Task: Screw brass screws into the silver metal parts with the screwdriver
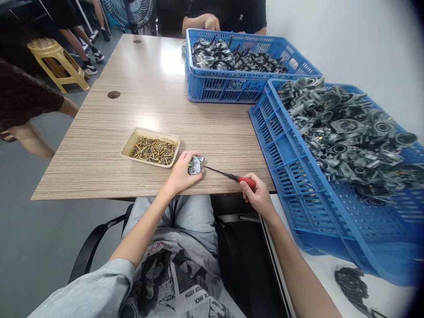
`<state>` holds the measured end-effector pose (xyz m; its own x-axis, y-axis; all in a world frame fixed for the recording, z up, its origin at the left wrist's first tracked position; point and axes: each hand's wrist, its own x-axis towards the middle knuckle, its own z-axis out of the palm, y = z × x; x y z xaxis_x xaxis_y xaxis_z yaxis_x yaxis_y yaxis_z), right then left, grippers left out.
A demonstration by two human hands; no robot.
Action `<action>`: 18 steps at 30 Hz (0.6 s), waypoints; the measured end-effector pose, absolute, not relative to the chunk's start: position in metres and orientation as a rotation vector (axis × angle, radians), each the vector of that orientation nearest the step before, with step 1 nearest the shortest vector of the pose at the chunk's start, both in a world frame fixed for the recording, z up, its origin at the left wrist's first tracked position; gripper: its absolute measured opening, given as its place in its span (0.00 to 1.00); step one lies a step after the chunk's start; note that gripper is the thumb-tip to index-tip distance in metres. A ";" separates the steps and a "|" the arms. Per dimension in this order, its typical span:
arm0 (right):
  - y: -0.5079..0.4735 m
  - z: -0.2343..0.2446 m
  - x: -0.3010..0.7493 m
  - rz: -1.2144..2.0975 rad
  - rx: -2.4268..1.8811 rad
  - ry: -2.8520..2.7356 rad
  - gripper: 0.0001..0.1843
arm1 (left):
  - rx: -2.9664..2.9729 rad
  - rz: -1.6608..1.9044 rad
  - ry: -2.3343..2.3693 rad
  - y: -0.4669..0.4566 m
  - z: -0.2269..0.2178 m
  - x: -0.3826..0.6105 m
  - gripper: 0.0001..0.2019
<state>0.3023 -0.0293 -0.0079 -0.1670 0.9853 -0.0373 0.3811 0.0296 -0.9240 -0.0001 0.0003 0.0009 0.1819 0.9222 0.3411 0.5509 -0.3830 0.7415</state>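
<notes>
Die-cast metal housing (197, 164) first: we find it near the table's front edge, closed inside the left hand (179, 174). Why is it held that way?

We read that as bracing. The fingers (188, 159) wrap the part and the hand rests on the wood-grain table (99, 170), which would keep the housing steady with one side turned toward the right hand (255, 193).

And how do we describe that right hand's grip?

Clamped around the red handle of a screwdriver (245, 179), with its thin black shaft (218, 172) held low and its tip reaching the housing. We can't tell exactly where the tip lands; it's too small to make out.

What else lies close by?

A cream tray (149, 134) of brass screws (152, 151) sits just beside the left hand, placed, we'd judge, for an easy reach. Farther right, a near blue plastic crate (265, 123) heaped with grey castings (344, 137) runs out of frame.

And the far blue crate (225, 90)?

A co-worker's hand (212, 22) is just behind it, but its dark, tangled parts (232, 57) are too jumbled for us to name.
</notes>
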 end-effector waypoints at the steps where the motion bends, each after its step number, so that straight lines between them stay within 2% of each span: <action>1: -0.029 -0.008 0.302 1.132 -1.411 -1.626 0.22 | 2.007 1.083 1.381 0.000 0.001 0.000 0.21; 18: -0.029 -0.009 0.303 1.133 -1.429 -1.621 0.24 | 1.998 1.101 1.371 0.000 -0.001 0.000 0.21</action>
<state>0.3029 -0.0287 -0.0088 -0.1588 0.9860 -0.0507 0.3868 0.0149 -0.9220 0.0004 0.0001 -0.0007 0.1760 0.9208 0.3481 0.5387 -0.3860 0.7488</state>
